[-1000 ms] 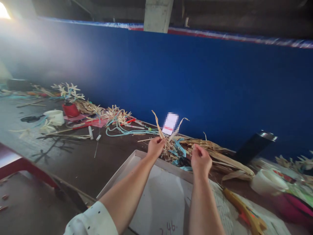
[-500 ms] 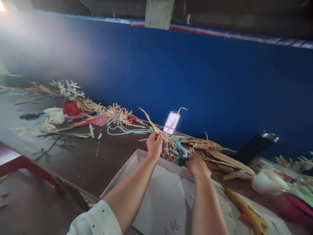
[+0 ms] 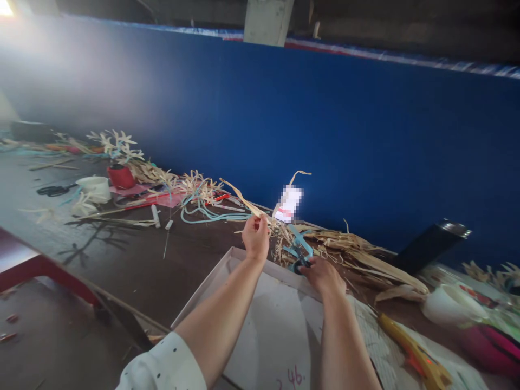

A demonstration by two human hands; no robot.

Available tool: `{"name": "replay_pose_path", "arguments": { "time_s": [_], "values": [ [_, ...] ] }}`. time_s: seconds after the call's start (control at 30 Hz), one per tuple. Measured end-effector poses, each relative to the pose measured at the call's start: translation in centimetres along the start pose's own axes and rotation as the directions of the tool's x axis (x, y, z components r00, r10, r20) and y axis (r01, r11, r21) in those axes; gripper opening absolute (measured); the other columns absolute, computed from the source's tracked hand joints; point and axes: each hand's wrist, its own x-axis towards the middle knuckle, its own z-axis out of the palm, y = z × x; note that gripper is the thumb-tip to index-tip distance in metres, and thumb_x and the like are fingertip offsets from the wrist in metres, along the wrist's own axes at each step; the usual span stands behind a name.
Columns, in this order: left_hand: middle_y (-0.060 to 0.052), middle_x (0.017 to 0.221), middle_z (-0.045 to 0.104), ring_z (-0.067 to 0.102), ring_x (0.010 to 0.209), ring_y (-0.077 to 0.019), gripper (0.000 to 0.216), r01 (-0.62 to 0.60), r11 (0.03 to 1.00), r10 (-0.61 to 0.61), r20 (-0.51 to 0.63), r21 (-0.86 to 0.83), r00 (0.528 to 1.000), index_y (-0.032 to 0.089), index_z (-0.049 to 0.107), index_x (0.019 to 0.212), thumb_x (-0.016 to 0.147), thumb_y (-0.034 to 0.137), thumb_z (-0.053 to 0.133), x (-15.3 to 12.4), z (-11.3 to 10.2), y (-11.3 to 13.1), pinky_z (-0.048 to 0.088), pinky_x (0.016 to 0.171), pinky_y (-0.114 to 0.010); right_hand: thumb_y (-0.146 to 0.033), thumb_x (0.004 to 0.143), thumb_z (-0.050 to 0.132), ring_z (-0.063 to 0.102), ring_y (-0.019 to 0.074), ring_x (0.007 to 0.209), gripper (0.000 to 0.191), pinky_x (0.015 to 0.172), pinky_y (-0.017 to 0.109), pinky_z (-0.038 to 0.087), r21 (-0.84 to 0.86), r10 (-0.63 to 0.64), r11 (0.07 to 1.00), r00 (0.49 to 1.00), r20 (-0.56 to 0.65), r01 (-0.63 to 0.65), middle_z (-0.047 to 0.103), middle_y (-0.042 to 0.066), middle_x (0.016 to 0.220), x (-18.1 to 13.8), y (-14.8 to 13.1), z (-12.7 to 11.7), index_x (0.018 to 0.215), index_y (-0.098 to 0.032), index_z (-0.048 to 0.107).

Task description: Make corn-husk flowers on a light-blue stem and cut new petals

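Note:
My left hand (image 3: 255,238) is closed in a pinch on a dry corn husk strip (image 3: 239,197), whose long end sticks up and out to the left. My right hand (image 3: 325,276) lies lower and to the right, its fingers wrapped round the dark handles of scissors (image 3: 301,264); the blades are hard to make out. Light blue strips (image 3: 299,238) and small husk scraps (image 3: 280,252) lie just beyond both hands. Another thin husk piece (image 3: 300,173) curls up in front of a phone-like blurred white card (image 3: 289,203).
A shallow white box lid (image 3: 268,325) lies under my forearms. On the right are a husk pile (image 3: 377,265), a black flask (image 3: 426,246), a white bowl (image 3: 450,306) and a yellow glue gun (image 3: 414,352). Husk flowers (image 3: 199,187) stand leftward, before the blue partition (image 3: 345,124).
My left hand has tilted the husk strip lower towards the left. My right hand and the scissors have shifted slightly left, nearer the left hand. The view has moved a little.

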Motion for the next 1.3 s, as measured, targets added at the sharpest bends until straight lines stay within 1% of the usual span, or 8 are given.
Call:
{"name": "replay_pose_path", "arguments": {
  "time_s": [0.23,0.37,0.5,0.57,0.7,0.8,1.0,1.3],
  "values": [
    [0.002,0.062,0.054,0.052,0.055,-0.0090,0.028,0.009,1.000,-0.009,0.023,0.011,1.000,0.018,0.055,0.081,0.084,0.043,0.044,-0.2,0.0,0.2,0.040,0.052,-0.019,-0.031,0.063,0.060,0.062,0.0290,0.091,0.035,0.072,0.038,0.043,0.020,-0.018,1.000,1.000,0.002,0.018,0.069,0.007,0.095,-0.2,-0.5,-0.2,0.098,-0.030,0.067],
    [0.002,0.060,0.053,0.052,0.055,-0.0091,0.026,0.037,0.999,-0.037,0.004,-0.006,0.999,0.018,0.055,0.079,0.082,0.043,0.047,0.1,-0.1,0.0,0.039,0.051,-0.019,-0.034,0.065,0.060,0.063,0.0252,0.086,0.040,0.070,0.032,0.043,0.240,-0.035,0.968,0.987,-0.156,0.072,0.070,0.006,0.093,0.1,-0.1,-1.1,0.104,-0.027,0.067],
    [0.004,0.058,0.050,0.050,0.051,-0.0080,0.024,0.083,0.991,-0.084,-0.006,-0.103,0.996,0.018,0.054,0.075,0.079,0.041,0.051,0.5,-0.1,-0.3,0.038,0.048,-0.018,-0.036,0.063,0.061,0.064,0.0249,0.082,0.043,0.073,0.031,0.044,0.525,0.131,0.849,0.940,-0.316,0.058,0.070,0.005,0.084,0.8,0.8,-1.5,0.102,-0.022,0.069],
    [0.004,0.059,0.049,0.049,0.051,-0.0076,0.023,0.098,0.984,-0.103,-0.025,-0.147,0.994,0.017,0.054,0.074,0.077,0.040,0.053,0.6,-0.2,-0.3,0.037,0.047,-0.018,-0.034,0.059,0.065,0.064,0.0246,0.079,0.045,0.070,0.030,0.046,0.719,0.251,0.694,0.923,-0.292,0.039,0.070,0.006,0.081,1.1,1.2,-1.3,0.102,-0.018,0.069],
    [0.004,0.058,0.047,0.047,0.049,-0.0072,0.024,0.122,0.978,-0.133,-0.051,-0.171,0.990,0.017,0.051,0.070,0.076,0.040,0.053,0.8,-0.2,-0.2,0.035,0.045,-0.018,-0.029,0.055,0.071,0.062,0.0181,0.066,0.050,0.050,0.024,0.045,0.991,0.312,0.133,0.949,-0.047,0.006,0.069,0.002,0.078,1.3,1.5,-0.8,0.103,-0.018,0.066],
    [0.005,0.056,0.046,0.045,0.048,-0.0068,0.022,0.144,0.981,-0.151,-0.044,-0.133,0.988,0.017,0.052,0.069,0.076,0.037,0.053,0.9,-0.3,-0.3,0.036,0.046,-0.018,-0.026,0.051,0.076,0.057,0.0109,0.057,0.048,0.043,0.018,0.040,0.999,0.229,-0.032,0.973,0.028,-0.022,0.067,-0.002,0.074,1.0,1.1,-1.1,0.098,-0.021,0.066],
    [0.004,0.059,0.050,0.046,0.051,-0.0067,0.016,0.131,0.986,-0.136,-0.039,-0.099,0.990,0.016,0.057,0.075,0.073,0.032,0.057,1.1,-0.4,-0.7,0.036,0.048,-0.018,-0.032,0.054,0.080,0.059,0.0108,0.060,0.051,0.043,0.016,0.040,0.995,-0.112,0.098,0.993,0.048,-0.037,0.066,0.000,0.079,-1.3,-1.7,-2.2,0.102,-0.021,0.065],
    [0.004,0.055,0.051,0.044,0.040,-0.0050,0.019,0.152,0.933,-0.184,-0.071,-0.326,0.980,0.014,0.054,0.071,0.073,0.033,0.060,1.3,-0.4,0.4,0.030,0.040,-0.017,-0.048,0.069,0.069,0.055,0.0099,0.056,0.032,0.043,0.017,0.032,0.863,-0.426,0.495,0.838,0.341,-0.099,0.061,-0.002,0.068,-3.2,-3.6,-1.7,0.084,-0.021,0.060]
  ]
}}
